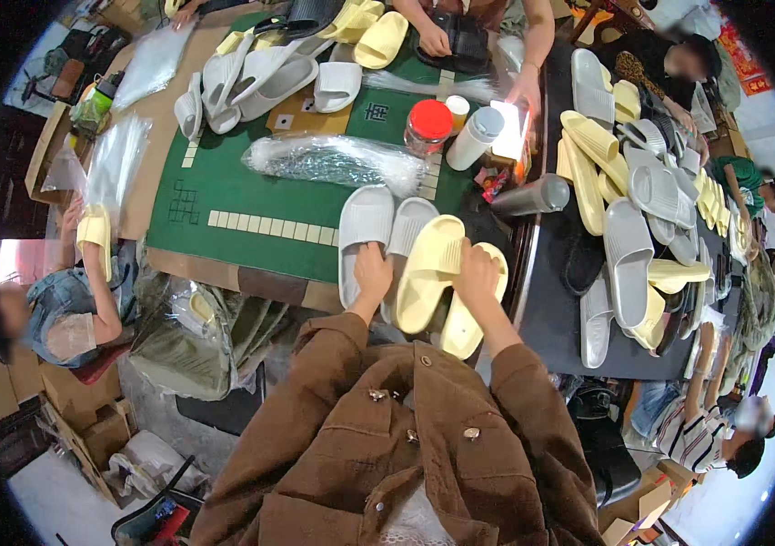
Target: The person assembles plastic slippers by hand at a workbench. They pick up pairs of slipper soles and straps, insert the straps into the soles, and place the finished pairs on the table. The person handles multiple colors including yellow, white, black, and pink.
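Note:
At the near edge of the green table, my left hand (373,275) is closed round a pair of grey slide slippers. The left grey slipper (366,218) stands toe away from me; its mate (413,221) is partly hidden behind a yellow one. My right hand (478,275) grips a pair of pale yellow slippers. One yellow slipper (420,296) shows its strap toward the far side; the other yellow slipper (463,329) hangs lower under my fingers. Both pairs are close together, with the yellow overlapping the grey.
Beyond lies a heap of clear plastic bags (342,162) on the green mat (224,187). A red-lidded jar (428,126), a white bottle (476,136) and a steel flask (533,195) stand to the right. More slippers (629,250) cover the dark right table. Co-workers sit around.

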`<action>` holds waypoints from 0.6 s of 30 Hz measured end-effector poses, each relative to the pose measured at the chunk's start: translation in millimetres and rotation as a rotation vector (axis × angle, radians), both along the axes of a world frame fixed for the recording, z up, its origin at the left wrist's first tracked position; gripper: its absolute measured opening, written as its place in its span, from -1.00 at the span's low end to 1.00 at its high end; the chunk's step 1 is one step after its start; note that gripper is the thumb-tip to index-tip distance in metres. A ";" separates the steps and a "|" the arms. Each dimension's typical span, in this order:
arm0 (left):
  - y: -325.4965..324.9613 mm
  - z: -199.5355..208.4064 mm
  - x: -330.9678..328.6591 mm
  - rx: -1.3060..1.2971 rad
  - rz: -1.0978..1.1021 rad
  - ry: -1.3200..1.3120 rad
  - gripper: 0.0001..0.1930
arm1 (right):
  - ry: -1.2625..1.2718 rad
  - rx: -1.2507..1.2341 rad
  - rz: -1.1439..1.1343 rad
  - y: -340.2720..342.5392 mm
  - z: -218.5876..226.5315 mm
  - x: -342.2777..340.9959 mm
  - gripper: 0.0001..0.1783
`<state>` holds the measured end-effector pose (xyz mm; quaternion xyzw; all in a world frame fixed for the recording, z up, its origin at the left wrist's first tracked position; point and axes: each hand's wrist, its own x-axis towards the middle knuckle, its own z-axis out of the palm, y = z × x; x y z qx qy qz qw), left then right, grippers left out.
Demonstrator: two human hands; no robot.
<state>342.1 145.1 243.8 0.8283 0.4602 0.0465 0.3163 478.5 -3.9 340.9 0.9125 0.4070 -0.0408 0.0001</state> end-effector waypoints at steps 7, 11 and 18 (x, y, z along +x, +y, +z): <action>85.5 16.1 -94.8 0.116 0.068 -0.113 -0.77 | 0.255 0.157 -0.178 -7.5 30.7 13.8 -0.61; 199.2 22.9 -183.9 0.314 0.242 0.047 -0.76 | 0.387 0.216 -0.264 26.0 64.3 7.2 -0.60; 335.6 2.4 -268.9 0.068 0.345 0.178 -0.74 | 0.572 0.271 -0.307 93.0 37.6 -40.7 -0.61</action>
